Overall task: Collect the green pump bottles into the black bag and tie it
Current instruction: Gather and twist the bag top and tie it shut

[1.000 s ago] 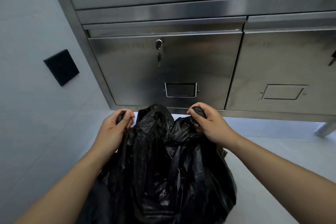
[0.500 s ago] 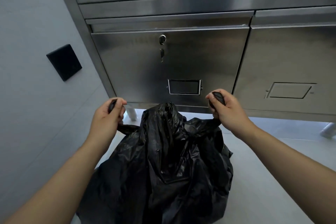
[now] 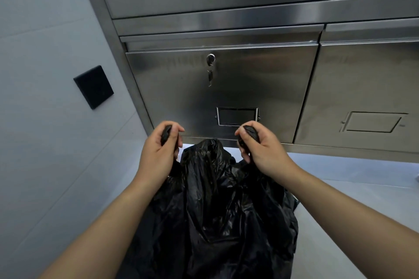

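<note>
My left hand [image 3: 158, 154] and right hand [image 3: 260, 149] each close their grip on a twisted corner of the bag [image 3: 222, 210], held apart over its mouth, ready, I judge, for knotting; the bag is between my forearms, before the cabinet [image 3: 226, 86]; no bottles show

The head camera looks down, close over the black bag [image 3: 215, 210], facing a steel cabinet [image 3: 260, 79].

Glossy crinkled plastic bag [image 3: 217, 199], brushed-steel cabinet [image 3: 226, 88]
</note>
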